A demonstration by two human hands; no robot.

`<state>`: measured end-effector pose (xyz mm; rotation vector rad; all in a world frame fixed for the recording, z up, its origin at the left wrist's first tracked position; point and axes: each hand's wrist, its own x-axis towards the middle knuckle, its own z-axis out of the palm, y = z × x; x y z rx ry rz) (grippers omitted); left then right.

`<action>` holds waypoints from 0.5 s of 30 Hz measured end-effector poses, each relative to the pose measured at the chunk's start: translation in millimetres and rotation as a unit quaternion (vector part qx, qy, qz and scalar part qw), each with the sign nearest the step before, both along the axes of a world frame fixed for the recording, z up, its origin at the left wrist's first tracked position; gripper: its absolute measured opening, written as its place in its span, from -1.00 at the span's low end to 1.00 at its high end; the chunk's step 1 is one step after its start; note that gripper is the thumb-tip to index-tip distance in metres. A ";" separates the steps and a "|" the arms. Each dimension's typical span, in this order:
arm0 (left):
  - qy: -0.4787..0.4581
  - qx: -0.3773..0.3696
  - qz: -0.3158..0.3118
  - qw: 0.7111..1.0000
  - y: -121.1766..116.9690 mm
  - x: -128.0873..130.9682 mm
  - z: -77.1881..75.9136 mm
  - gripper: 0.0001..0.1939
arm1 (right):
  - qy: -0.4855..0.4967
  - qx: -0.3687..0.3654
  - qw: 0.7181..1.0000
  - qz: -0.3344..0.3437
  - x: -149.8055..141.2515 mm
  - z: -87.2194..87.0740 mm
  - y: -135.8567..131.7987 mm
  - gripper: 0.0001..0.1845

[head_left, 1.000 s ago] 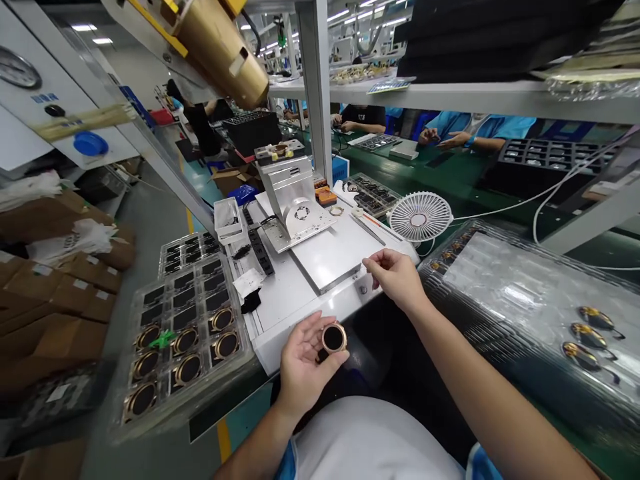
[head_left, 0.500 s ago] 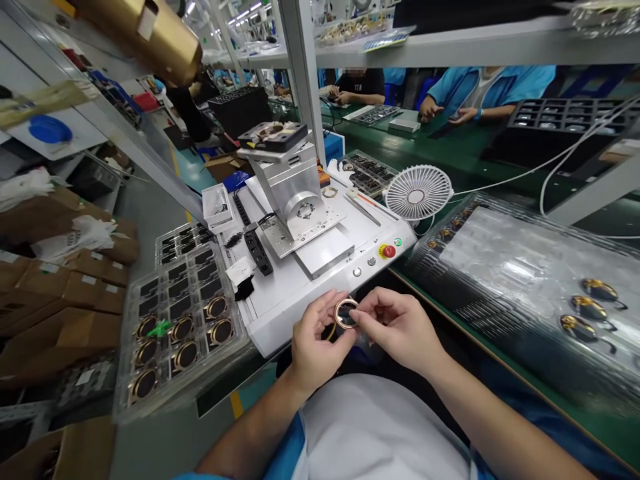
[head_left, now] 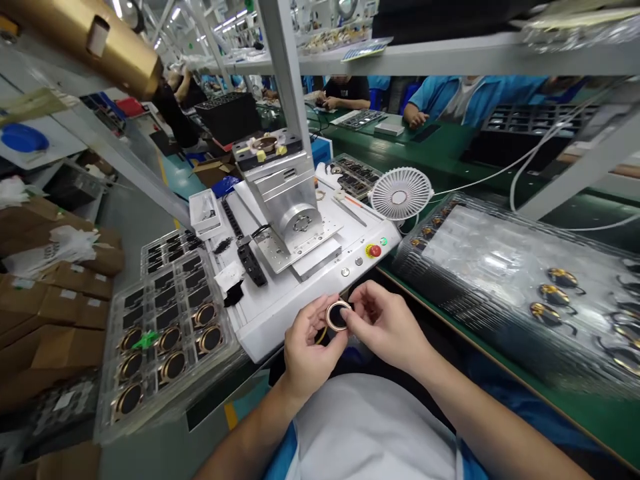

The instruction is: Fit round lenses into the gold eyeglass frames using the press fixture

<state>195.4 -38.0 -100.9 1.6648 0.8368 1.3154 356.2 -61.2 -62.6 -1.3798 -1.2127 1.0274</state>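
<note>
Gold rims the small round case that we hold above our lap, just in front of the white machine base. Our left hand grips its left side, fingers curled around it and thumb near the lower edge. Our right hand has its thumb against the dark face, with the other fingers bent inward; we cannot tell whether they pinch anything.

Beyond our hands, the base carries a red button, 2 silver buttons and a metal block. To our left, a clear tray holds 7 gold-rimmed cases, with a green piece among them. To our right, clear trays are stacked near a white fan. Across the green table sits a person in a blue jacket.
</note>
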 end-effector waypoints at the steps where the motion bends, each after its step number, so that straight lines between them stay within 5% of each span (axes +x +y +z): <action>1: -0.008 0.005 -0.007 1.000 -0.9 1.7 -2.3 -0.39 | 0.035 -0.030 0.999 0.015 1.4 -2.4 -0.9 -0.74; 5: 0.004 0.033 -0.073 0.997 -4.0 8.1 -17.4 -0.26 | 0.136 -0.090 0.986 0.022 33.5 -10.5 -16.8 -0.51; 8: 0.053 0.060 -0.104 0.991 -2.0 7.5 -32.0 -0.29 | 0.000 -0.030 0.982 -0.185 93.9 -3.8 -59.3 -0.53; 10: 0.083 0.073 -0.107 0.988 1.4 4.6 -39.4 -0.41 | -0.166 -0.031 0.918 -0.360 143.8 2.4 -104.6 -0.61; 12: 0.111 0.084 -0.112 0.984 6.5 2.1 -43.0 -0.55 | -0.296 -0.095 0.800 -0.513 191.6 1.6 -154.2 -0.73; 14: 0.130 0.095 -0.123 0.979 13.3 1.6 -42.3 -0.66 | -0.361 -0.242 0.705 -0.561 226.8 -7.6 -197.4 -0.82; 15: 0.140 0.101 -0.133 0.976 17.0 2.1 -40.4 -0.69 | -0.390 -0.297 0.693 -0.529 237.4 -13.6 -213.7 -0.72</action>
